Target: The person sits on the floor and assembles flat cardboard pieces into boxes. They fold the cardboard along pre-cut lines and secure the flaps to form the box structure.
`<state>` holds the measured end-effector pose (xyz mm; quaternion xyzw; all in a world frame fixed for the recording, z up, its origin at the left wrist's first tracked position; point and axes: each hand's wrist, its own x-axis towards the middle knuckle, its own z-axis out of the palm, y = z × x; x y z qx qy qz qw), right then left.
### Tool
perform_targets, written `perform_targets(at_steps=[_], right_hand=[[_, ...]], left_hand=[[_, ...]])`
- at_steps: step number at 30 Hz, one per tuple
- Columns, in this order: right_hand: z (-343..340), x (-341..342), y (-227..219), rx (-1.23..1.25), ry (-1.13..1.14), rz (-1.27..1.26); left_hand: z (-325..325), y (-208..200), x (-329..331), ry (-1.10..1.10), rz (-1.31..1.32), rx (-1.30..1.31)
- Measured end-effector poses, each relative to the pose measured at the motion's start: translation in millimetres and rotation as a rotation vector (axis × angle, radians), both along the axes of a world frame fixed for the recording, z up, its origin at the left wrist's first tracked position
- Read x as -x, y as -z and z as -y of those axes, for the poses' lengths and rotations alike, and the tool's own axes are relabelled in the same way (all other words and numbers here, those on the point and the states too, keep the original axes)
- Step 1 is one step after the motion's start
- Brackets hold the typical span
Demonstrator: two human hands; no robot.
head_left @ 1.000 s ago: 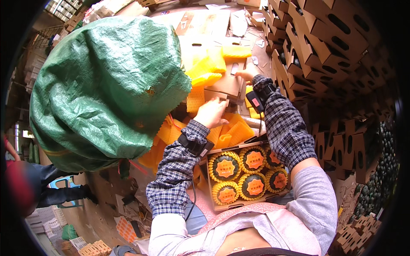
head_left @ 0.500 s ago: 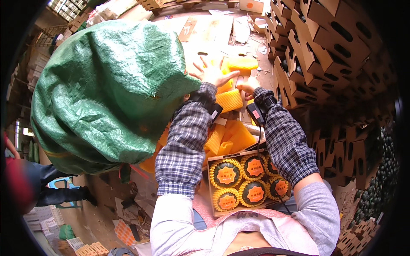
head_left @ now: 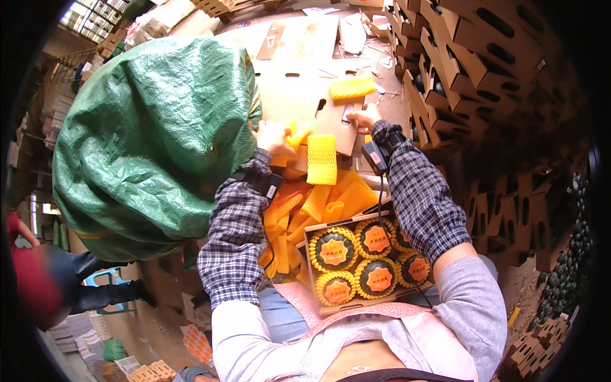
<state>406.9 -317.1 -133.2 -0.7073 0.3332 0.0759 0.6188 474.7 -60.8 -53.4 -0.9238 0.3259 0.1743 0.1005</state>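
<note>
My left hand (head_left: 273, 139) is beside the mouth of a green woven sack (head_left: 153, 140), its fingers apart and washed out by bright light. It touches loose yellow foam net sleeves (head_left: 296, 136). Another foam sleeve (head_left: 322, 159) lies just right of it. At the right, my right hand (head_left: 366, 118) pinches a flat brown cardboard box (head_left: 334, 126) near its hand hole. One more yellow sleeve (head_left: 352, 88) rests on the cardboard above that hand. Close to my body sits an open carton (head_left: 312, 270) of dark round fruit (head_left: 375, 278) in yellow nets with orange labels.
More yellow foam sleeves (head_left: 280, 219) are heaped left of the carton. Stacked brown cartons (head_left: 458, 83) rise at the right, with a pile of dark round fruit (head_left: 560, 280) beyond. A person in dark trousers (head_left: 102, 293) is at the left near a blue stool (head_left: 109, 280).
My left hand has swept left and nearer, shifting foam sleeves off the cardboard, which now shows. My right hand has moved slightly left and farther away. The sack's mouth has drawn left.
</note>
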Motion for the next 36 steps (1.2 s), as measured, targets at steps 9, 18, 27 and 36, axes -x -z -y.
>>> perform_targets(at_steps=[9,18,27,36], right_hand=[[2,-12,-19,0.137,0.004,-0.040],[-42,-17,-3,0.379,0.392,0.314],[-34,13,-29,-0.784,0.280,0.530],[-50,18,-25,-1.221,0.230,0.713]], left_hand=[[36,-21,31,0.245,0.102,0.496],[99,22,93,0.143,0.434,0.123],[77,-5,68,0.066,0.100,0.600],[66,-40,53,0.024,-0.106,0.544]])
